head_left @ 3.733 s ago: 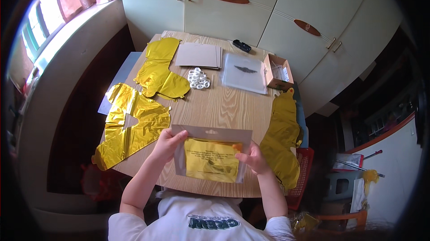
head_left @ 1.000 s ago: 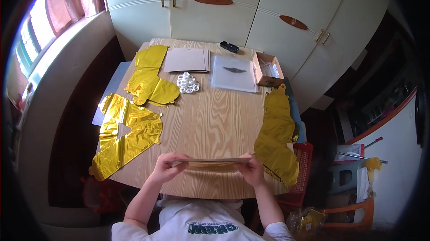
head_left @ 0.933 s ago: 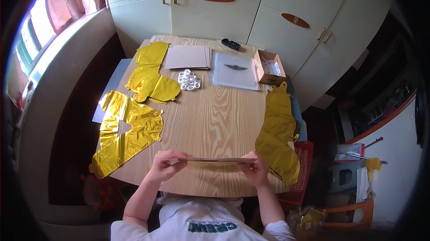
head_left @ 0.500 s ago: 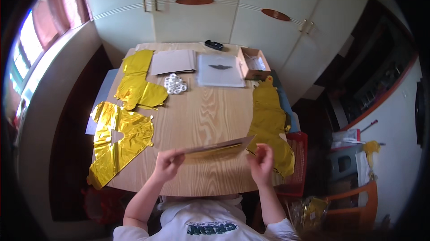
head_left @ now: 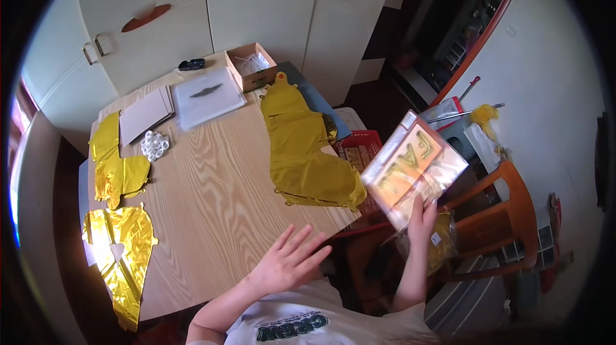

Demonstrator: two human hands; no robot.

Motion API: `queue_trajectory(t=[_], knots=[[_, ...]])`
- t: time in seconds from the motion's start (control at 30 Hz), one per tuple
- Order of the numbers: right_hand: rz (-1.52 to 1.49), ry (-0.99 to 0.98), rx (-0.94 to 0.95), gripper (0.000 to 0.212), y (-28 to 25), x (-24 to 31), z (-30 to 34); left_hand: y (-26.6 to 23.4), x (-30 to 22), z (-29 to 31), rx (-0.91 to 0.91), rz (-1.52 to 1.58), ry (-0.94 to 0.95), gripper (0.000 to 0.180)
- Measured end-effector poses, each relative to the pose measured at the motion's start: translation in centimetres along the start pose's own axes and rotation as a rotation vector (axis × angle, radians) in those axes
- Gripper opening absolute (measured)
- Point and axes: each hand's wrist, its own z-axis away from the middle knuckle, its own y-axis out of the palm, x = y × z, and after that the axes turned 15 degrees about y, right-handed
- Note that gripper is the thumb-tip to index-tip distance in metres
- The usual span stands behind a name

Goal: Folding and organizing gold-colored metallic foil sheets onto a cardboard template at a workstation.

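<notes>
My right hand [head_left: 421, 218] grips the lower edge of a flat clear packet [head_left: 417, 168] with a card and gold lettering in it. The packet is tilted in the air, beyond the table's right edge and above the chair. My left hand [head_left: 290, 260] holds nothing, its fingers spread over the table's near edge. Closest to it on the table lies a flat gold foil balloon [head_left: 298, 159]. Two more gold foil balloons lie along the left side, one farther back [head_left: 119, 168] and one nearer [head_left: 125, 249].
On the wooden table [head_left: 205, 197] are grey cards [head_left: 144, 114], white rings [head_left: 154, 145], clear sleeves [head_left: 208, 98], a black object [head_left: 191, 64] and an open box [head_left: 253, 66]. A red basket [head_left: 359, 143] stands beside it. A plastic bag [head_left: 444, 242] rests on the wooden chair [head_left: 516, 210].
My view has turned right. The packet, earlier over the table's near edge with my left hand on it, is now in my right hand beyond the right edge. My left hand has opened.
</notes>
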Motion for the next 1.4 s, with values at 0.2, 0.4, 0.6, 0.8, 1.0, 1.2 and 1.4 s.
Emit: queue_trajectory(t=[0.2, 0.4, 0.6, 0.8, 1.0, 1.2, 1.4], knots=[[0.906, -0.035, 0.112, 0.020, 6.5, -16.9, -10.4, -1.2, -0.2, 4.9, -0.108, 0.089, -0.251, 0.051], [0.964, -0.305, 0.155, 0.034, 13.2, -33.9, -9.2, -2.4, -0.2, 9.2, -0.200, 0.016, -0.490, 0.050], [0.674, 0.183, 0.472, 0.047, 17.4, -24.2, -3.6, -2.4, -2.3, 11.3, -0.210, -0.047, -0.677, 0.050], [0.909, 0.289, 0.488, 0.058, 16.6, -21.7, -5.2, -1.8, -0.8, 11.0, -0.219, -0.007, -0.645, 0.051], [0.955, 0.412, 0.641, 0.062, 17.2, -22.9, -5.0, -1.8, -0.9, 11.1, -0.231, 0.001, -0.652, 0.052], [0.897, 0.509, 0.353, 0.039, 15.8, -27.2, -5.4, -2.4, -1.1, 11.5, -0.267, -0.026, -0.658, 0.051], [-0.505, 0.313, 0.060, 0.031, 6.9, -14.6, -2.8, -2.2, -2.0, 9.6, -0.340, 0.092, -0.630, 0.042]])
